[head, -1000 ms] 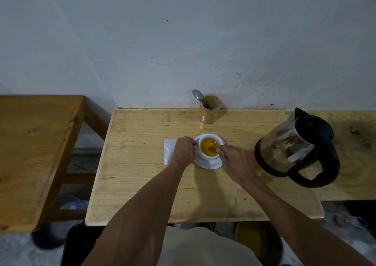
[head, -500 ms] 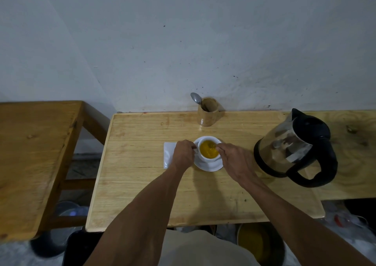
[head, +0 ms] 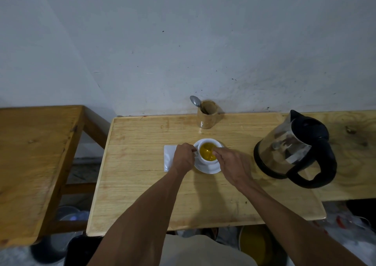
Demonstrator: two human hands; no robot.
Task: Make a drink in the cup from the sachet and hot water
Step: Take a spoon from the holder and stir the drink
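Little has changed since a moment ago: both hands stay at the cup (head: 207, 160) in the middle of the frame, and the view has only tipped slightly, so the wall fills more of the upper part. The right fingers sit a touch further over the rim than before.

The white cup stands on a white saucer (head: 211, 169) on the pale wooden surface (head: 142, 184), holding yellow-orange liquid. The left hand (head: 183, 159) comes in from the lower middle of the frame, its forearm stretched long and straight, fingers curled in at the cup's left side where the handle is; it appears to pinch the handle, though the grip itself is hidden behind the knuckles. The right hand (head: 232, 164) reaches in from the lower right, wrist bent, fingers bunched narrow over the right edge of the cup above the liquid. Whether it holds a spoon I cannot tell.

A white sachet (head: 168, 156) lies flat just left of the saucer, partly under the left hand. Behind the cup, against the wall, a wooden holder (head: 207, 117) carries a spoon (head: 195, 101) leaning left. At right of the frame, a glass kettle (head: 293, 145) with black handle stands well apart from the cup. A second wooden table (head: 30, 153) fills the left.
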